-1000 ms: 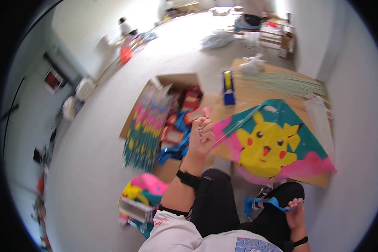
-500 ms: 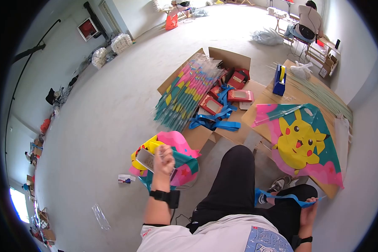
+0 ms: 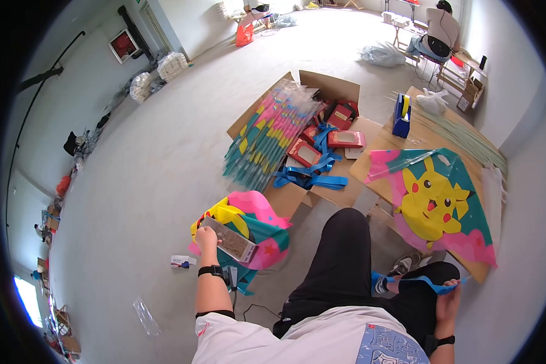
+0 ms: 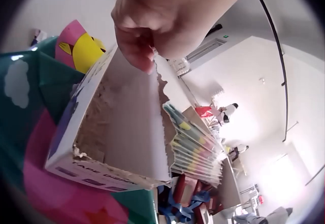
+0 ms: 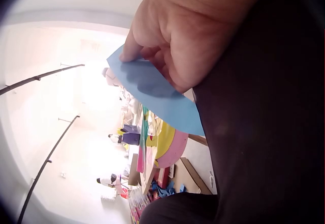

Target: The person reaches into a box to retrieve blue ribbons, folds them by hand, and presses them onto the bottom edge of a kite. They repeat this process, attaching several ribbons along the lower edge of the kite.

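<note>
My left hand (image 3: pixel 208 238) is at the far end of a small open cardboard box (image 3: pixel 247 253) with torn edges. In the left wrist view its curled fingertips hang over the box's inside, right at the torn rim; I cannot tell whether they pinch anything. Beneath the box lies a crumpled pink, teal and yellow printed sheet (image 3: pixel 264 207). Low on the right, beside my knee, my right hand (image 3: pixel 448 304) pinches a wide blue ribbon (image 5: pixel 152 89) between thumb and fingers. The ribbon runs across my lower leg. A Pikachu kite sheet (image 3: pixel 434 203) lies spread on the table.
On the wooden table (image 3: pixel 370 167) stand a blue tape dispenser (image 3: pixel 401 116) and thin pale sticks (image 3: pixel 467 136). A large carton (image 3: pixel 330 85) holds packed kites (image 3: pixel 273 130), red boxes (image 3: pixel 346 139) and blue ribbons (image 3: pixel 330 182). A small white box (image 3: pixel 181 261) lies on the floor.
My left hand has moved from beside the spread kite sheet, down and left, to the small cardboard box. The view has shifted with my head. My right hand keeps hold of the blue ribbon.
</note>
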Available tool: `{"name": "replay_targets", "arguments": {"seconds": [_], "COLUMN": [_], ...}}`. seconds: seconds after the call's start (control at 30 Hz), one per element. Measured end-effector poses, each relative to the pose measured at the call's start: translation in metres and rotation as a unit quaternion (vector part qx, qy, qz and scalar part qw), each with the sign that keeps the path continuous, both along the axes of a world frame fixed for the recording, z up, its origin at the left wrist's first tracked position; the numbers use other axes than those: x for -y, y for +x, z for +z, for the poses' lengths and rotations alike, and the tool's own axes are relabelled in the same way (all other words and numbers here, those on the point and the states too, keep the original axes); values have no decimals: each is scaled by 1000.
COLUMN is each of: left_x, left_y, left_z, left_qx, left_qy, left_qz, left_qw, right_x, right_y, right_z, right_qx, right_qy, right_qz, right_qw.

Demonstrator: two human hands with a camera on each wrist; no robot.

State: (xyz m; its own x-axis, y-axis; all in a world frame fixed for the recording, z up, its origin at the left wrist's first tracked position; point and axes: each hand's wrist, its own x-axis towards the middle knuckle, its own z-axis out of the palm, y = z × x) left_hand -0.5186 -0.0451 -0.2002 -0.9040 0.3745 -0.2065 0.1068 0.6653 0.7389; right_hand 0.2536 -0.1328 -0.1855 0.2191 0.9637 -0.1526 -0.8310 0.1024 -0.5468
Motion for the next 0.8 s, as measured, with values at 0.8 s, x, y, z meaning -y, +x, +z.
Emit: {"name": "replay_targets", "arguments": {"seconds": [0.8], "left_x": [-120], "left_y": [94], "left_z": [64], "left_qx": [-321], "left_qy": [128], "left_qz": [-281], "left_qw": [895], "right_x": [0], "right_y": [-3], "right_z": [10], "right_qx": [-10], "right_qy": [-8], "right_qz": [-11], "right_qw": [1000]}}
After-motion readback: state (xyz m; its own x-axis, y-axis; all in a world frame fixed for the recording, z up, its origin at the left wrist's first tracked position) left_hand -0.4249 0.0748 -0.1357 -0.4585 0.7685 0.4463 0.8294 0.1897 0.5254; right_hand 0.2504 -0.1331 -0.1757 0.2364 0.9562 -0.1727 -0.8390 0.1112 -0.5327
